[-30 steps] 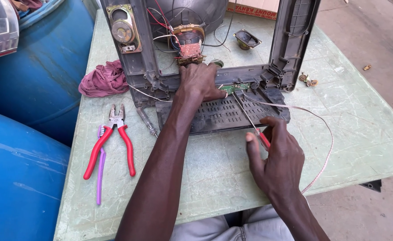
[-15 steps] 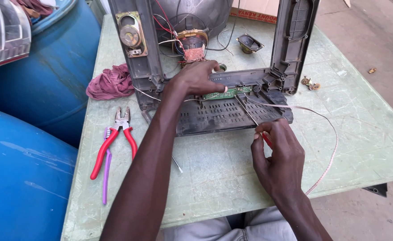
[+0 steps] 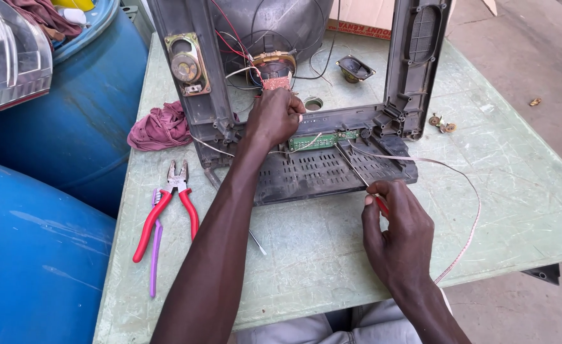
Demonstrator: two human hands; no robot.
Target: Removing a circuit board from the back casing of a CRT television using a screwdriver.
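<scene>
Gripping a screwdriver (image 3: 357, 173) with red handle, the right hand (image 3: 399, 232) has its fingers curled tight around the handle, thumb pressed on top. The thin metal shaft goes up and left from this hand, and its tip reaches the green circuit board (image 3: 322, 140) at the front edge of the grey television frame (image 3: 332, 162). The right wrist bends down toward the near edge of the table (image 3: 517, 191).

The left hand (image 3: 274, 118) lies on the frame, just left of the green board, fingers bent and closed over the frame's edge; whether it pinches something under them I cannot tell. The left forearm stretches long from the near table edge up to the frame and hides part of the grille.

Left of the frame lie red-handled pliers (image 3: 166, 207), a purple toothbrush (image 3: 155, 245) beside them, and a maroon cloth (image 3: 160, 127). A white wire (image 3: 466, 191) curves right of the frame.
</scene>
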